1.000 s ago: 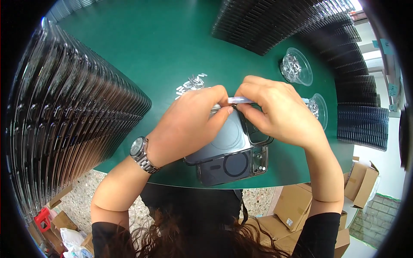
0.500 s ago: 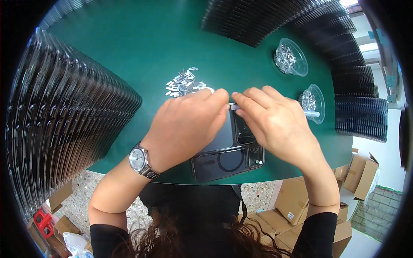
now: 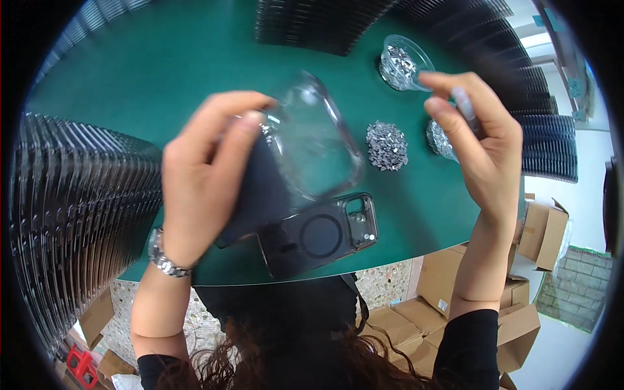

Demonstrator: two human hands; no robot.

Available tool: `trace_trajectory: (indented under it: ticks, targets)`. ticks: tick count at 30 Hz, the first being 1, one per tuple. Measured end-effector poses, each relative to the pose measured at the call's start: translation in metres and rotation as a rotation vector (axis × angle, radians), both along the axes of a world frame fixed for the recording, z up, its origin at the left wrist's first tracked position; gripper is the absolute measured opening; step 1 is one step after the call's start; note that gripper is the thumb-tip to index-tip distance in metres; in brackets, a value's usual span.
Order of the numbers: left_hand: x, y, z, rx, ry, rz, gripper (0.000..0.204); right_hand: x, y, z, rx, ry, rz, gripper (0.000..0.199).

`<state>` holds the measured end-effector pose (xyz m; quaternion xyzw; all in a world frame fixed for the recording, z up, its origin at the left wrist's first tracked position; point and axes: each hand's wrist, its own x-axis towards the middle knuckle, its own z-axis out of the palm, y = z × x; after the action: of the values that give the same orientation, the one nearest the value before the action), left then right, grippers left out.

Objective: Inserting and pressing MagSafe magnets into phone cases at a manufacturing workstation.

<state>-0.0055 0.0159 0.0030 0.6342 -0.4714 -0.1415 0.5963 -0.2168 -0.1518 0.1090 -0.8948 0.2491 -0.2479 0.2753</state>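
Head view: a clear phone case [image 3: 318, 146] is held tilted above the green counter [image 3: 162, 71] by the left hand [image 3: 208, 175], its inside exposed. A small pale strip [image 3: 463, 104] is pinched in the right hand [image 3: 478, 140]. A dark case [image 3: 318, 234] lies beneath.

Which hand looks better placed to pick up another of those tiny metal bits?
Probably the right hand. It is raised just beside the heap of metal bits and the clear cups, holding only something thin. The left hand is full, gripping the clear case.
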Motion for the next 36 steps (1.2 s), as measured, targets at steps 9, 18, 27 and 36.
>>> trace_trajectory:
  ticks: [9,18,27,36]
  targets:
    - [0.0,0.003,-0.008,-0.068,0.304,-0.09,0.018,-0.055,0.007,-0.088,-0.169,0.392,-0.013,0.019]
    - [-0.007,0.007,-0.012,0.057,0.205,-0.11,0.016,-0.076,0.015,-0.113,-0.206,0.271,-0.082,0.031]
    - [-0.011,0.003,-0.011,0.124,0.087,-0.155,0.014,-0.082,0.016,-0.107,0.124,0.291,-0.237,0.014]
    - [-0.011,0.001,-0.016,0.093,0.034,-0.144,0.015,-0.067,0.015,-0.104,0.097,0.342,-0.211,0.015]
